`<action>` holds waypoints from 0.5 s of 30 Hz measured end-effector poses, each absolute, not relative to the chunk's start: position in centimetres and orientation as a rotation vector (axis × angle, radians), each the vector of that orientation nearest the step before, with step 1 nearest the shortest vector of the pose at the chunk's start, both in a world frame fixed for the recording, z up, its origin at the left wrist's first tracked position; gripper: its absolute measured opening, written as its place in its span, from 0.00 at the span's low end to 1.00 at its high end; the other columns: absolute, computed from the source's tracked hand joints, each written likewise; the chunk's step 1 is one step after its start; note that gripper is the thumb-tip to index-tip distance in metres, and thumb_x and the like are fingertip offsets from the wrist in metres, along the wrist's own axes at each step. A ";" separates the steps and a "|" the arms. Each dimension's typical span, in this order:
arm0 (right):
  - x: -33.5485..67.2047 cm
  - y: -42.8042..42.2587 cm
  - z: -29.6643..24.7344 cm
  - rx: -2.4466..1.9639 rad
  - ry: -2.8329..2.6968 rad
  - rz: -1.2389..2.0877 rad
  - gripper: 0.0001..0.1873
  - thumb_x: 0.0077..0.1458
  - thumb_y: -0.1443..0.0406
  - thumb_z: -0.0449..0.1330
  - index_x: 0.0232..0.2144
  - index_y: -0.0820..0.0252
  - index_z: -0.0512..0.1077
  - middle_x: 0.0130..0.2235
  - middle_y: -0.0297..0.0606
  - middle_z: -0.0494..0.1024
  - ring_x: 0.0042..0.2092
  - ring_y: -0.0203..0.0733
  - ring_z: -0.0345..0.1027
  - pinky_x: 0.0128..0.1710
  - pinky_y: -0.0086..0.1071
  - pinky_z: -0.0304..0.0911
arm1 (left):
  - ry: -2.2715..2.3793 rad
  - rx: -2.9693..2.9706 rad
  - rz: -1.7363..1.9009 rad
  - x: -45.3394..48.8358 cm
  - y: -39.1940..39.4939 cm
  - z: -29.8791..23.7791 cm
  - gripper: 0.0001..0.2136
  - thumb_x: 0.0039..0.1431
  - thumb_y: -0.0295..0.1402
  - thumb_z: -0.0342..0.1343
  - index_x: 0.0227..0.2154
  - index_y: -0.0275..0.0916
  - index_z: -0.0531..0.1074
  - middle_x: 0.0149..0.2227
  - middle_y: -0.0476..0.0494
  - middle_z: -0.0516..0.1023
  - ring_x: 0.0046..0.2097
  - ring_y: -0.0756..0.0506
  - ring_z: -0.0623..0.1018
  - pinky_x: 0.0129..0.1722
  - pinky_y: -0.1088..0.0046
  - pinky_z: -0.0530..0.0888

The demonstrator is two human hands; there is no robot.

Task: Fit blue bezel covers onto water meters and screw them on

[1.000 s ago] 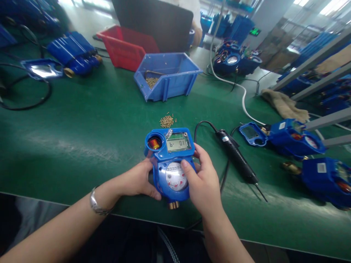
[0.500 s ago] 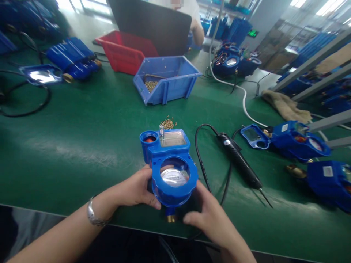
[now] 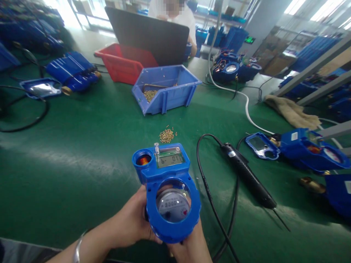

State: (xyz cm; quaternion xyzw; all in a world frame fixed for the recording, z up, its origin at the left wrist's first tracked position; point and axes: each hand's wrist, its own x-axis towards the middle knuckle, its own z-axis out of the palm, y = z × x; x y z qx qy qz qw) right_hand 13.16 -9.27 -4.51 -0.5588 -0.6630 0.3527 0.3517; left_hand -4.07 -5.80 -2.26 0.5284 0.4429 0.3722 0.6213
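Note:
A blue water meter (image 3: 167, 190) with a small LCD screen and a round dial is held up off the green table (image 3: 82, 153), tilted toward me. My left hand (image 3: 131, 223) grips its left side, a silver bracelet on that wrist. My right hand (image 3: 189, 246) cups it from below, mostly hidden under the meter. A small pile of brass screws (image 3: 166, 135) lies just beyond the meter. A black electric screwdriver (image 3: 248, 179) with its cable lies to the right.
A blue bin (image 3: 167, 87) holding screws and a red bin (image 3: 123, 62) stand at the back. More blue meters (image 3: 304, 149) lie at right and another meter (image 3: 71, 71) at far left. A beige cloth (image 3: 293, 111) is at right. A person sits behind a dark laptop lid (image 3: 150, 33).
The meter has been lifted from the table and tipped toward me. My right hand slid from its top face to underneath it.

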 end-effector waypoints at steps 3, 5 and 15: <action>13.4 -9.3 -4.7 -1.450 -1.763 0.891 0.34 0.44 0.59 0.62 0.54 0.55 0.60 0.49 0.46 0.69 0.50 0.57 0.64 0.46 0.46 0.65 | 1.035 1.106 0.824 -3.8 -6.5 -2.7 0.36 0.31 0.32 0.71 0.50 0.45 0.67 0.52 0.39 0.69 0.52 0.33 0.69 0.53 0.51 0.65; 13.5 -9.2 -4.8 -1.462 -1.791 0.848 0.34 0.44 0.60 0.62 0.54 0.56 0.60 0.49 0.45 0.70 0.50 0.58 0.64 0.46 0.47 0.65 | 1.071 1.037 0.823 -3.5 -6.9 -2.9 0.38 0.32 0.32 0.71 0.51 0.45 0.64 0.52 0.39 0.69 0.52 0.33 0.70 0.53 0.51 0.66; 12.6 -9.2 -4.1 -1.538 -1.802 0.780 0.35 0.39 0.61 0.63 0.52 0.63 0.63 0.48 0.48 0.69 0.50 0.55 0.64 0.47 0.40 0.65 | 0.967 1.043 0.762 -3.7 -6.3 -1.8 0.43 0.35 0.30 0.70 0.56 0.46 0.55 0.55 0.40 0.66 0.55 0.36 0.67 0.56 0.55 0.62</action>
